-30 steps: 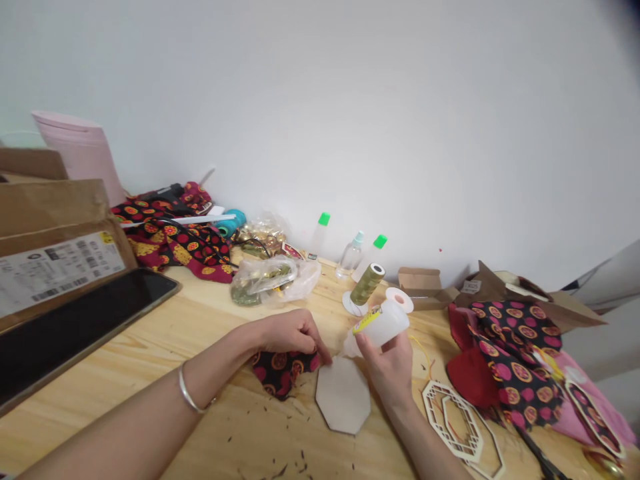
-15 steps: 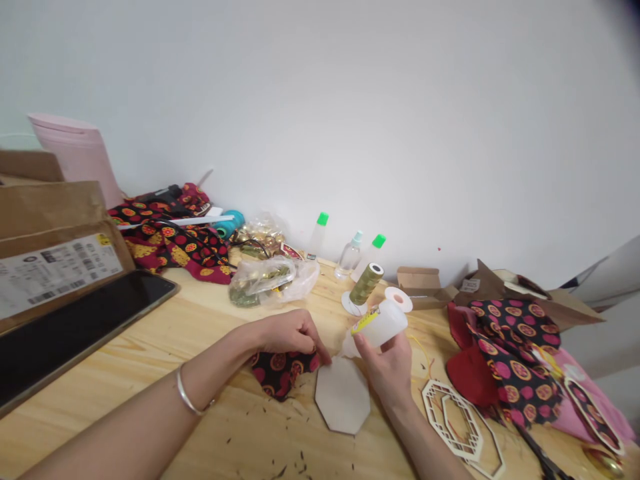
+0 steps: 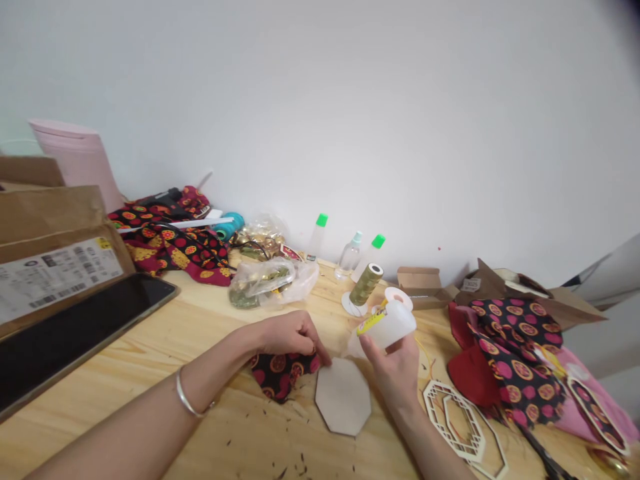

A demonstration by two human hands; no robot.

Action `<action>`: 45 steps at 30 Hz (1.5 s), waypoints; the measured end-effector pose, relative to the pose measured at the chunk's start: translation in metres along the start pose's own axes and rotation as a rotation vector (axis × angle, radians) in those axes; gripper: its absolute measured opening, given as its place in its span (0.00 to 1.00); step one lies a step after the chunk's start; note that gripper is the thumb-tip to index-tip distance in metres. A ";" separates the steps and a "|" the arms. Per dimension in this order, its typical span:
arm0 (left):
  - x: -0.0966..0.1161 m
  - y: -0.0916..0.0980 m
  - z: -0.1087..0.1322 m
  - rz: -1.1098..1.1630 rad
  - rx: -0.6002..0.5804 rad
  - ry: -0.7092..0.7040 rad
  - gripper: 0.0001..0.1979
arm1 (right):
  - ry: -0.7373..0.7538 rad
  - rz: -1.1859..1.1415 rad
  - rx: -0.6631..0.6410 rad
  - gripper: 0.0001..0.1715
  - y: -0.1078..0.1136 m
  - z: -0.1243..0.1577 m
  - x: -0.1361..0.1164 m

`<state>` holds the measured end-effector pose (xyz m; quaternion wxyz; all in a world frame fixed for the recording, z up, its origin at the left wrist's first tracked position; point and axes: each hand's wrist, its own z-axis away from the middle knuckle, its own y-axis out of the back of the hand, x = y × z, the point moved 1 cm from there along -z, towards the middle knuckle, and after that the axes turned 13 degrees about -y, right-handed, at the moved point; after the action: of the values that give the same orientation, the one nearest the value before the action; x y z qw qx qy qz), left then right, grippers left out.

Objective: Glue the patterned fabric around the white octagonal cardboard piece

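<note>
My right hand [image 3: 397, 367] is closed around a white squeeze bottle [image 3: 395, 325] with a yellow label, tilted with its narrow end down to the left. That end is close to the upper edge of a pale octagonal board [image 3: 343, 398] lying flat on the table. With its other fingers curled, my left hand [image 3: 293, 335] presses an index fingertip on the board's upper left corner. A piece of dark patterned fabric [image 3: 281, 377] lies beneath this hand, against the board's left side; whether the curled fingers grip it is hidden.
Behind the hands stand an olive thread cone [image 3: 367, 285], green-capped bottles [image 3: 319, 239] and a plastic bag [image 3: 275, 281]. To the right lie octagonal lattice frames [image 3: 454, 421], patterned cloth [image 3: 520, 360] and scissors [image 3: 545, 457]. At left are a cardboard box [image 3: 55, 253] and a dark tablet-like slab [image 3: 85, 340].
My right hand has shifted slightly right with the bottle, drawing its narrow end a little away from my left fingertip. My left hand, the fabric and the board look almost unchanged.
</note>
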<state>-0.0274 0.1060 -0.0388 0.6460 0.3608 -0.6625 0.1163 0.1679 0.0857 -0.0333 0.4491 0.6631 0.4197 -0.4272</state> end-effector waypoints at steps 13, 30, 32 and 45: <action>0.003 0.000 0.000 -0.020 0.001 0.003 0.21 | 0.168 0.116 -0.036 0.21 -0.002 0.005 0.002; 0.005 -0.001 -0.002 -0.030 0.010 0.020 0.22 | 0.169 0.149 -0.056 0.24 -0.004 0.005 0.002; 0.005 -0.001 -0.002 -0.028 0.011 0.023 0.22 | 0.168 0.172 -0.037 0.24 -0.003 0.005 0.002; 0.005 -0.001 -0.001 -0.044 -0.003 0.019 0.22 | 0.109 0.152 -0.049 0.21 -0.004 0.005 0.000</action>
<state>-0.0258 0.1046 -0.0345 0.6554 0.3730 -0.6484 0.1045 0.1632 0.0818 -0.0359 0.4729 0.7039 0.4023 -0.3449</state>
